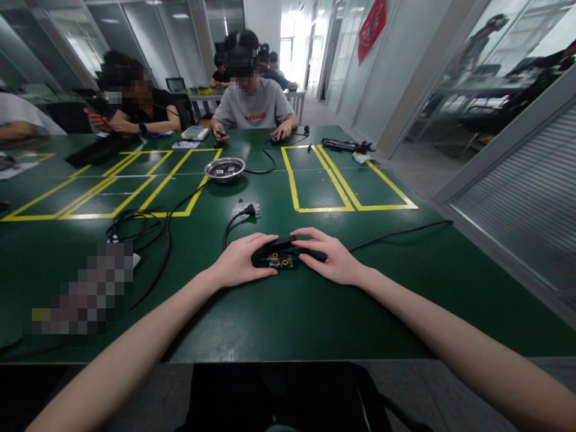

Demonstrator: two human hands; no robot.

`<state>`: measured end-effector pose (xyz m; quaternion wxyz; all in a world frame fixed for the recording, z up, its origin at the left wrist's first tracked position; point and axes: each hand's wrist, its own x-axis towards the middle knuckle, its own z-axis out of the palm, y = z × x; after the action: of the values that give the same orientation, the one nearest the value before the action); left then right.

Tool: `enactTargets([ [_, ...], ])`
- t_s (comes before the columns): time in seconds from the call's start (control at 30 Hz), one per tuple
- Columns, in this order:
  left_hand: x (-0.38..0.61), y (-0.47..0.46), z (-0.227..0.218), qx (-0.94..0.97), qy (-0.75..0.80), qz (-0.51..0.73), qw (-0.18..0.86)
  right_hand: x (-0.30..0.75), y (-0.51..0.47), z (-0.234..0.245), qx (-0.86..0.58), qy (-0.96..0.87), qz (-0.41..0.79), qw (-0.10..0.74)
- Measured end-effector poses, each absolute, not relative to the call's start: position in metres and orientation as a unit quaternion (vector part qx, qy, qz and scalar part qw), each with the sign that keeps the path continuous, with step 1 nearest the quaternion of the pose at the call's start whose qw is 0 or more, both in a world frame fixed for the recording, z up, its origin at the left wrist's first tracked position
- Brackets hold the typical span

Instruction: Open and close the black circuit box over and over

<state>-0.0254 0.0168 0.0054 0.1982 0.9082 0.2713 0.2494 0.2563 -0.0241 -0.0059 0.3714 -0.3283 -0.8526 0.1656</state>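
An opened black power adapter lies on the green table in front of me, its circuit board showing coils and small parts. My left hand grips the adapter's left end, thumb at the near side and fingers over the far side. My right hand has its fingers on the right end of the black cover, which stands tilted up behind the board. The thumb of that hand is close to the cord's thick black end. A power plug on a short black cord lies just beyond my left hand.
A steel bowl holding small metal parts stands farther off. Coiled black cable lies at left, beside a blurred-out object. Another cord runs right. Yellow tape marks the table. Across it, a person handles small dark objects.
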Motion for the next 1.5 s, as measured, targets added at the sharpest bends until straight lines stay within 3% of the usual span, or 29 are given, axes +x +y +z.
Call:
enactTargets([
  [1.5, -0.015, 0.012, 0.010, 0.904, 0.306, 0.232, 0.190, 0.252, -0.025, -0.009, -0.356, -0.843, 0.196, 0.354],
])
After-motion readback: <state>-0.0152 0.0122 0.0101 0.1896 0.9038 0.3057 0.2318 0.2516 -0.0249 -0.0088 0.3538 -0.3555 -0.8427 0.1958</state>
